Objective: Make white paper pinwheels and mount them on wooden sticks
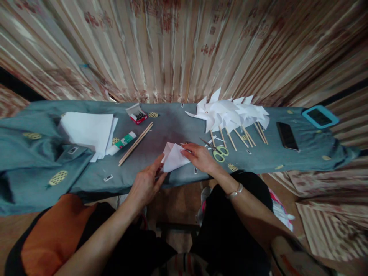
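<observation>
A folded sheet of white paper [174, 158] is between my two hands above the front part of the table. My left hand [147, 181] grips its left edge, thumb below and fingers on the upper side. At the right corner, the thumb and fingers of my right hand [199, 156] are closed on the paper. Just right of that hand lie scissors [219, 153] with green handles, beside thin paper scraps. Farther back, several white paper pinwheels [230, 113] on wooden sticks lie overlapping in a row.
Left on the blue-grey tablecloth [168, 115] are a stack of white paper [87, 130], a glue stick [123, 142], wooden sticks [135, 144] and an open small box [137, 114] of metal bits. A phone [287, 136] and a blue-framed tablet [320, 116] lie right. A curtain [172, 50] hangs behind.
</observation>
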Motion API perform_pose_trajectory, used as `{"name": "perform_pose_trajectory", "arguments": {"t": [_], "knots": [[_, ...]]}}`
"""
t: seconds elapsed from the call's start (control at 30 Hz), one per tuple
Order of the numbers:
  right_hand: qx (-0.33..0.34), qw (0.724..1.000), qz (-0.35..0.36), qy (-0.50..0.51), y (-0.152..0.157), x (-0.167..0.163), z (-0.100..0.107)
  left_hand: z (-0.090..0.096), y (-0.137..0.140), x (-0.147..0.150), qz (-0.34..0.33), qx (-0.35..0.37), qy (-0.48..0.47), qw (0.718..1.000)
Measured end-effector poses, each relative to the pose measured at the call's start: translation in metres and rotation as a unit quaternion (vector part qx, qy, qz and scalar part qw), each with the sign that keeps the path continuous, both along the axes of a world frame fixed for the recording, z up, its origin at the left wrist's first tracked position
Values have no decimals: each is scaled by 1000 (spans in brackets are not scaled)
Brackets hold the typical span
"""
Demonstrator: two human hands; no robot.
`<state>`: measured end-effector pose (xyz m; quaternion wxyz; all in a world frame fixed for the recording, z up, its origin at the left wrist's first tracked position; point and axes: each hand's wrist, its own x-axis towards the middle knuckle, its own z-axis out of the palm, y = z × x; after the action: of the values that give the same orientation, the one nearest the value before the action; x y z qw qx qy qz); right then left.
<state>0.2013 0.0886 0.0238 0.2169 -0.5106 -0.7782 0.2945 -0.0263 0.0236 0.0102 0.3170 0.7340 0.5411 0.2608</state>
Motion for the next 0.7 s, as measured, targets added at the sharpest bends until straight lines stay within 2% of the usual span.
{"name": "perform_pose_trajectory", "arguments": {"t": [0.07,0.13,0.23,0.3,0.43,0.53,0.7], "knots": [[25,999,13,-38,6,-8,1,-1,0,-1,-10,23,16,1000],[37,998,10,-55,11,-14,0,1,0,0,-20,88,54,994],[41,998,-10,-52,17,-19,-6,6,-2,7,-51,196,133,970],[41,998,-27,-41,19,-21,-10,5,-6,15,-95,232,161,954],[53,997,-46,-17,22,-21,-16,-5,-15,30,-145,241,175,944],[63,997,-46,-8,22,-22,-19,-12,-17,35,-156,221,175,947],[59,997,-53,1,24,-24,-20,-13,-17,33,-159,194,180,951]]}}
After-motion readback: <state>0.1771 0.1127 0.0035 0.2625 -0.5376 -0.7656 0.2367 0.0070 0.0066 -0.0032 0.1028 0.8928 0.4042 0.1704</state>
